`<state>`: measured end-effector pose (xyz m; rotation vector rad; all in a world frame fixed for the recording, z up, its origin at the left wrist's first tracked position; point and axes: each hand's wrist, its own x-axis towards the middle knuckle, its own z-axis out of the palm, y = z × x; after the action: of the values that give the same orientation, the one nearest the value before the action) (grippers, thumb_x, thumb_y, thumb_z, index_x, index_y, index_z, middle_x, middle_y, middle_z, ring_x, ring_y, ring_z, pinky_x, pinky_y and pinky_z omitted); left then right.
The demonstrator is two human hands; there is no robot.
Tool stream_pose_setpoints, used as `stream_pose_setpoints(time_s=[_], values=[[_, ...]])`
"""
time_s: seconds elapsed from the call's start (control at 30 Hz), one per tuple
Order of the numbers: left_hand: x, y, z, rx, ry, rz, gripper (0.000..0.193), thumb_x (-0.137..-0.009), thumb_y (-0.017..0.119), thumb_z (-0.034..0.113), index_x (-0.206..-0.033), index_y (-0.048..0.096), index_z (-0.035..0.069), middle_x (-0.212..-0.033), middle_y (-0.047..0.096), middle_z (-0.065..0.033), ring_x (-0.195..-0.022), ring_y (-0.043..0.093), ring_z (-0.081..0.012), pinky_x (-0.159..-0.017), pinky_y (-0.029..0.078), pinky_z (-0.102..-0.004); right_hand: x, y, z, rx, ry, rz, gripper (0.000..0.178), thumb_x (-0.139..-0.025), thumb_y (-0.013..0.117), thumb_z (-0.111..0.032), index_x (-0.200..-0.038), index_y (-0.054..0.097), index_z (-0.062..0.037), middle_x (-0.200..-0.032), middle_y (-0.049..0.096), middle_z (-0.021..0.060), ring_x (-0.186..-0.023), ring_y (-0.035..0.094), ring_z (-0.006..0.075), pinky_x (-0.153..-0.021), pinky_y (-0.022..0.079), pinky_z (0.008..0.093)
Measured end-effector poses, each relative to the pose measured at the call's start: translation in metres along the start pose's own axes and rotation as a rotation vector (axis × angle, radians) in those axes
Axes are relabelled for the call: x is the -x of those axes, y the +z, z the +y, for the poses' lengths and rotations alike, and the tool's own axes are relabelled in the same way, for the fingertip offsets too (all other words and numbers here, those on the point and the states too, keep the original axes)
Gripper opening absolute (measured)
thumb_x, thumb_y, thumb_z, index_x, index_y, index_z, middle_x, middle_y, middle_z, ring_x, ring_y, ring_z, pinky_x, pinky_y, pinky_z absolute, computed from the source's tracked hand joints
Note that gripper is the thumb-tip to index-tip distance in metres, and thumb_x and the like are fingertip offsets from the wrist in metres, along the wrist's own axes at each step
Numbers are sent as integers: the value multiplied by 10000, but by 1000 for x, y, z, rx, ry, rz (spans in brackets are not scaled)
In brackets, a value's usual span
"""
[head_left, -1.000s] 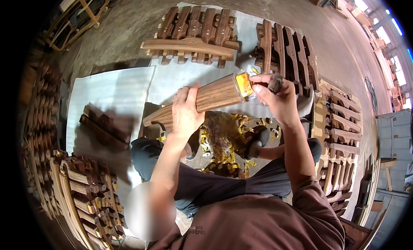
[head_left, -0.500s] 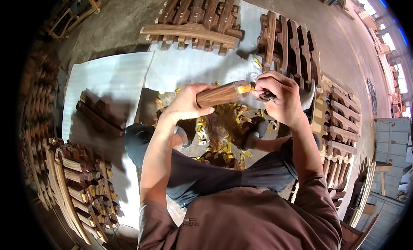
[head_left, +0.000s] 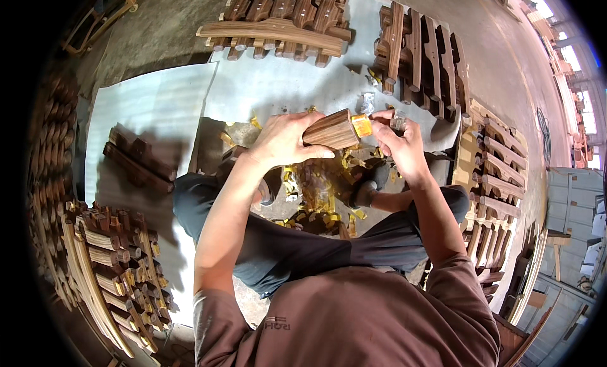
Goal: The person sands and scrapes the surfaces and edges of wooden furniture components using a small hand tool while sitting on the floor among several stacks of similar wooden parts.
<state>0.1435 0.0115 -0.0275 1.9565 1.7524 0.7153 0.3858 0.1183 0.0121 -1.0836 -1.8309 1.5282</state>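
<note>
Left hand (head_left: 281, 139) is wrapped closed around the dark wooden chair part (head_left: 329, 130) — long axis pointing away and right. Yellow tape (head_left: 361, 125) caps its far end, where right hand (head_left: 398, 142) pinches — the nearer hand.

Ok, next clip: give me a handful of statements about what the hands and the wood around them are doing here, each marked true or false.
1. The left hand grips a dark wooden piece. True.
2. The end of the wooden piece is wrapped in yellow tape. True.
3. The right hand rests on the person's knee, away from the wood. False: it is raised at the taped end, fingers on the tape.
4. Yellow tape scraps lie on the floor between the person's legs. True.
5. The sheet on the floor is bare. False: dark wooden blocks lie on it.
6. The stacked wooden parts ahead are painted white. False: they are brown wood.
</note>
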Motion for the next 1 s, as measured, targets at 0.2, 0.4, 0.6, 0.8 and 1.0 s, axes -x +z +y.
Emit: stream_pose_setpoints(time_s=[0.2, 0.4, 0.6, 0.8, 1.0], values=[[-6, 7, -4, 98, -25, -14, 898, -697, 796, 588, -1387, 484, 104, -1001, 701, -182, -927, 684, -382, -812, 544, -449, 5, 20, -13, 293, -129, 254, 228, -816, 777, -117, -958, 679, 32, -763, 690, 40, -708, 589, 57, -670, 495, 233], [3, 35, 6, -98, -42, 109, 1038, -654, 812, 513, -1483, 299, 155, -917, 688, -209, -676, 678, -375, -698, 550, -454, 5, 12, -7, 326, -60, 90, 156, -788, 780, -98, -851, 695, 17, -713, 690, 47, -649, 605, 91, -632, 492, 275], [-6, 21, 11, -258, -59, 36, 829, -633, 806, 337, -1345, 451, 103, -977, 686, -179, -771, 694, -343, -707, 552, -434, 4, 19, 4, 220, -27, 83, 115, -818, 750, -66, -842, 685, 27, -666, 642, 26, -612, 562, 93, -601, 474, 278], [-6, -8, 22, -249, -68, -48, 820, -598, 836, 316, -1308, 480, 115, -973, 693, -158, -833, 689, -349, -765, 542, -446, 3, 1, 0, 54, 169, -127, 176, -894, 710, -141, -865, 649, 22, -695, 633, 14, -659, 556, 80, -612, 464, 272], [-2, -23, 19, -129, -43, -72, 676, -603, 815, 288, -1206, 569, 108, -910, 712, -138, -858, 698, -315, -787, 548, -402, 11, -9, -41, 1025, -634, -53, 129, -877, 607, -142, -908, 553, -29, -753, 588, 116, -665, 603, 319, -587, 491, 387]])
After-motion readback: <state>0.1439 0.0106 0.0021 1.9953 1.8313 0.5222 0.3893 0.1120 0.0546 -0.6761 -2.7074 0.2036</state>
